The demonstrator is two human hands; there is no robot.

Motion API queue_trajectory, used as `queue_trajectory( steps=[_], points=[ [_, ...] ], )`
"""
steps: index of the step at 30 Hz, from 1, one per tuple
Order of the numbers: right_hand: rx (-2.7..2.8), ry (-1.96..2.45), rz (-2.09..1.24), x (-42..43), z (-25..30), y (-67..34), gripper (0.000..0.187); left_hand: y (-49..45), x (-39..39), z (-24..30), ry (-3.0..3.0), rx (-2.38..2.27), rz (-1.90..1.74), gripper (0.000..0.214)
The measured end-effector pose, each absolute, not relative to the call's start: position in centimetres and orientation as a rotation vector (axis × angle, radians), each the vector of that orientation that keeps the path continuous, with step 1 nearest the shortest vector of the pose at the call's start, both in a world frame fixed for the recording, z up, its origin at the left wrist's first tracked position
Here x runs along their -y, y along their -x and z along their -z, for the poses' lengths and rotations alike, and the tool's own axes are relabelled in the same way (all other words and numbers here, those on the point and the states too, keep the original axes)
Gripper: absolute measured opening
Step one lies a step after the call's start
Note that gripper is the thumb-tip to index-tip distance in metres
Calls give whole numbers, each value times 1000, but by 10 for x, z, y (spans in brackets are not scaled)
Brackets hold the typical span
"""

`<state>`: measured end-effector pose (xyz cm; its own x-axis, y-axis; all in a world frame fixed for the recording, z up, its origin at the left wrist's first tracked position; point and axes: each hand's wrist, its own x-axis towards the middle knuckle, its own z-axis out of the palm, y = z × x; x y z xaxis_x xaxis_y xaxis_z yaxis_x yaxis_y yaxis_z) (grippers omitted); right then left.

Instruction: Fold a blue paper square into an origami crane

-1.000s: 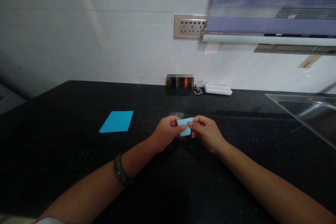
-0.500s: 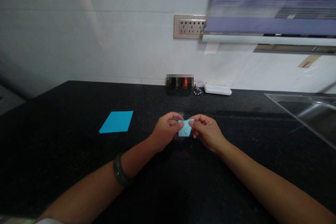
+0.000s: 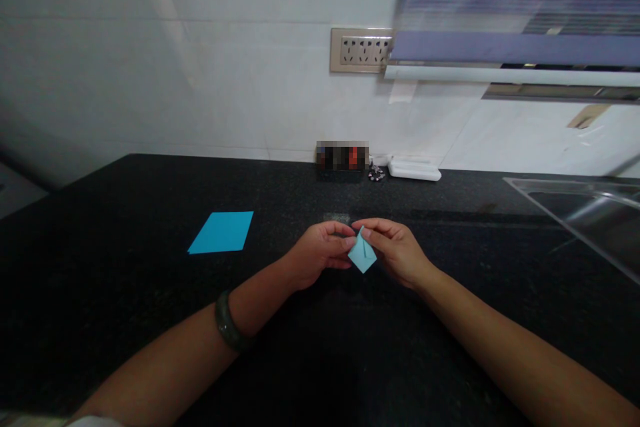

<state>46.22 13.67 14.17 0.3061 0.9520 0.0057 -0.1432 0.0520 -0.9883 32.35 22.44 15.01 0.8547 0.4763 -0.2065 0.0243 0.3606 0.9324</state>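
Note:
A small folded piece of light blue paper (image 3: 362, 255) is held just above the black countertop (image 3: 125, 320), standing on a corner like a diamond. My left hand (image 3: 317, 253) pinches its left edge with curled fingers. My right hand (image 3: 395, 250) pinches its top right edge with thumb and forefinger. A dark bangle sits on my left wrist. A flat sheet of brighter blue paper (image 3: 221, 231) lies on the counter to the left of my hands.
A steel sink (image 3: 590, 213) is sunk into the counter at the right. Against the tiled back wall stand a small dark object (image 3: 343, 159) and a white flat box (image 3: 415, 169). A socket strip (image 3: 361, 51) is on the wall, beside a range hood (image 3: 515, 20).
The folded paper has turned from a flat rectangle into a diamond standing on a corner, and both hands have shifted their pinch on it. The sheet on the counter has not moved.

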Motion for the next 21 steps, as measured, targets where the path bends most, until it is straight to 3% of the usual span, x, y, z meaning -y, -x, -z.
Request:
queue_trajectory(
  steps=[11,21],
  points=[
    [1032,1336,-841,-137,-146,-458,17,-322,-225,-148,-1199,-439,-218,31],
    [1475,1457,-209,-130,-148,-456,17,-324,-229,-147,-1145,-477,-471,34]
  ],
)
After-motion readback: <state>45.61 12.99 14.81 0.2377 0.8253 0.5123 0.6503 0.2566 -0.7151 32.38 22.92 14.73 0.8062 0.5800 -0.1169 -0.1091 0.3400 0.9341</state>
